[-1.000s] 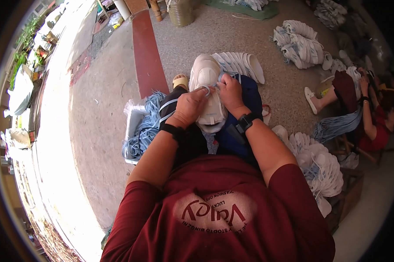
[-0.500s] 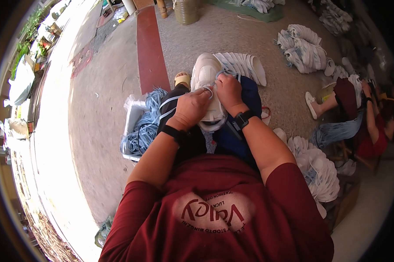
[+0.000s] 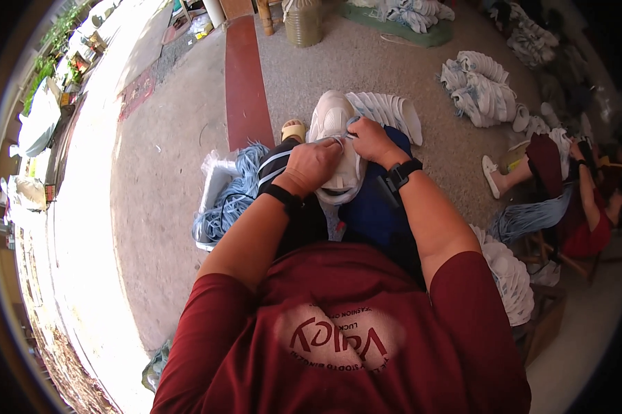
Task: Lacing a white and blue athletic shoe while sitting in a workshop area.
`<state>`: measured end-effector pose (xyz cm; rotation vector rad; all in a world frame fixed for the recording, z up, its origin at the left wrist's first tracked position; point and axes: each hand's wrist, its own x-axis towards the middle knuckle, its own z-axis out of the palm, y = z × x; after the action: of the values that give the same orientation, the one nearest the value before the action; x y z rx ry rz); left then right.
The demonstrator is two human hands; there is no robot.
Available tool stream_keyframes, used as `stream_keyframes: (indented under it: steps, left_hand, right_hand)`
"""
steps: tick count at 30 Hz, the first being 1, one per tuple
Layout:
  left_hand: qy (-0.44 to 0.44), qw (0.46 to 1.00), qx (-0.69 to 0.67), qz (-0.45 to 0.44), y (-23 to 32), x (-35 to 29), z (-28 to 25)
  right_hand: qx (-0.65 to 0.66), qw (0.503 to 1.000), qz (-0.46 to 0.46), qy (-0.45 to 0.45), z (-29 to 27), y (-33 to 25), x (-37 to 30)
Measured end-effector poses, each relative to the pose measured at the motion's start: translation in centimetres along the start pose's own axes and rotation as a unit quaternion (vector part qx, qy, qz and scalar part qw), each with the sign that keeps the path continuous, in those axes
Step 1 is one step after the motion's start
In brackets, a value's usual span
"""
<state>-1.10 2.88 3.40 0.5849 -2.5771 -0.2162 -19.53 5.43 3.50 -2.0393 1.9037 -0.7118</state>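
A white sneaker (image 3: 330,114) rests on my lap, its toe pointing away from me. My left hand (image 3: 316,164) is closed over the shoe's lacing area, pinching a light blue shoelace (image 3: 274,164) whose loose length trails left over my dark trouser leg. Just to its right, my right hand (image 3: 374,141) is also closed, its fingertips pulling a part of the lace at the shoe's right side. The fingers hide most of the eyelets. Beneath my right forearm lies a dark blue cloth (image 3: 366,214) across my thigh.
To my left stands a white box (image 3: 206,238) heaped with light blue shoelaces (image 3: 245,179). A row of white shoes (image 3: 393,114) lies beyond my lap, with more shoe piles (image 3: 478,90) to the right. Another person (image 3: 587,207) sits at the right, handling white shoes.
My right hand has moved right, away from the shoe's middle, drawing the lace outward. The left hand has shifted slightly toward the eyelets, and the view has moved a little.
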Motion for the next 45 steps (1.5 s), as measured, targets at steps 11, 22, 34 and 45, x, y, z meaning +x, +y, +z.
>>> stream_keyframes:
  steps: [11,22,34,45]
  left_hand:
    - [0.046,0.999,0.014,-0.015,1.5,0.1,-0.3]
    - [-0.117,0.975,0.153,-0.114,2.4,3.9,1.0]
    - [-0.138,0.909,-0.386,-0.079,6.1,-4.6,-5.5]
    - [-0.025,0.89,-0.381,-0.249,3.1,-6.5,-5.1]
  right_hand:
    - [0.16,0.984,0.016,0.076,0.8,0.5,-1.4]
    - [0.219,0.974,0.054,-0.001,0.9,1.5,-0.9]
    - [0.086,0.989,-0.081,0.092,-0.4,-2.5,-4.4]
    - [0.413,0.91,-0.032,-0.01,-1.7,-9.8,-10.4]
